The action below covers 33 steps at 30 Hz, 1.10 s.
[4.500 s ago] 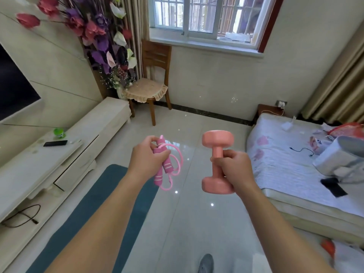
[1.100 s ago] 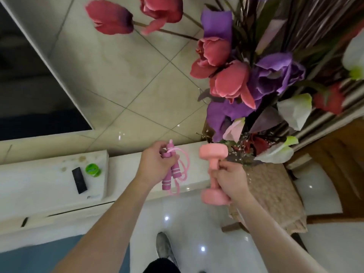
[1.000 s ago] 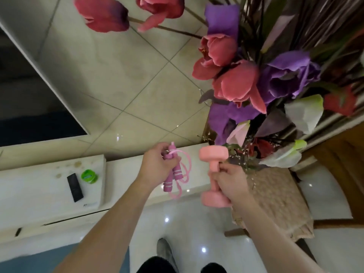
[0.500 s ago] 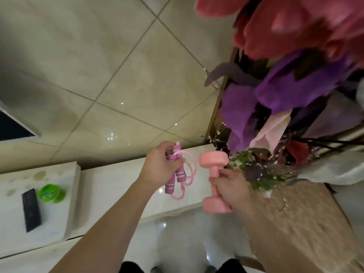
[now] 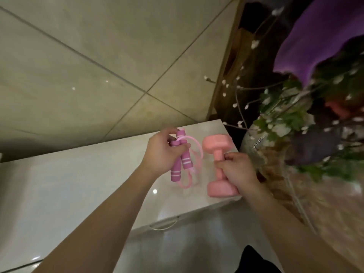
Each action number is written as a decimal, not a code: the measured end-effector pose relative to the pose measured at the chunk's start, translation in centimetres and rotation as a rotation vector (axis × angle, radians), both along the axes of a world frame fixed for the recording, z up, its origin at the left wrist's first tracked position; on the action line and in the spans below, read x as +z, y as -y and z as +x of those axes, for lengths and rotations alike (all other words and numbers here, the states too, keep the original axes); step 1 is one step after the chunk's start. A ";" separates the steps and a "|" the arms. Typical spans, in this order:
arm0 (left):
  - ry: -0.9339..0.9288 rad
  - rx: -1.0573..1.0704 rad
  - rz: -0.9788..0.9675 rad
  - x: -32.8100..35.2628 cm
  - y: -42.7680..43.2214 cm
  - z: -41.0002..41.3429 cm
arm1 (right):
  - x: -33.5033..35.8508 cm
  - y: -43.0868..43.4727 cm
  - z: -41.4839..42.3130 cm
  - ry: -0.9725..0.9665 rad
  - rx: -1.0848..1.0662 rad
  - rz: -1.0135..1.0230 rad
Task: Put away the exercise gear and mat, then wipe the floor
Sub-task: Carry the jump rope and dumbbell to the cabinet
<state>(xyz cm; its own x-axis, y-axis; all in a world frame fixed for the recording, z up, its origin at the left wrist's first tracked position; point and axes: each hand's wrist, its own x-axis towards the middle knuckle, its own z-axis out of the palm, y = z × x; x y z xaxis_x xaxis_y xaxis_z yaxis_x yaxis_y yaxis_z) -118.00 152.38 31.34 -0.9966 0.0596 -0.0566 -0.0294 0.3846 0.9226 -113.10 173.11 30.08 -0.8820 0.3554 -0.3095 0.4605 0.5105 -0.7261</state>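
My left hand grips a pink jump rope by its two foam handles, with the coiled cord hanging beside them. My right hand holds a pink dumbbell by its bar, tilted, over the right end of the white cabinet top. Both items are just above that glossy surface; whether the dumbbell's lower head touches it I cannot tell. The mat is out of view.
A tiled wall rises behind the cabinet. A vase of artificial flowers with purple petals crowds the right side, close to the dumbbell. A cushioned chair seat lies blurred below the flowers. Shiny floor shows under the cabinet edge.
I have stepped closer and leaned over the cabinet's right end. Both hands, still holding the rope and dumbbell, have come down over the cabinet top. The remote and green object have left the view.
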 end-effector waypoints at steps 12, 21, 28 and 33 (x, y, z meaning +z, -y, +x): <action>0.057 0.106 -0.066 -9.0 -1.0 -1.8 | -5.6 -2.4 -4.2 -0.047 0.042 -0.082; 0.101 0.209 -0.232 -11.2 -1.1 -2.4 | -6.8 -3.0 -5.6 -0.018 0.066 -0.047; 0.147 0.239 -0.282 -11.6 -1.8 -2.7 | -7.1 -3.2 -5.7 -0.020 0.087 -0.021; 0.120 0.236 -0.309 -11.8 -1.8 -2.5 | -7.0 -3.2 -5.6 -0.034 0.090 -0.030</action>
<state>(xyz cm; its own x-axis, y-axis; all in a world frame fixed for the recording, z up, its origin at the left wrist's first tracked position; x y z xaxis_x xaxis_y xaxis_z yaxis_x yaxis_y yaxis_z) -120.51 154.18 19.59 -0.9661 -0.2079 -0.1529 -0.2504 0.6128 0.7495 -118.66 176.30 23.09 -0.9201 0.2653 -0.2883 0.3887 0.5261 -0.7564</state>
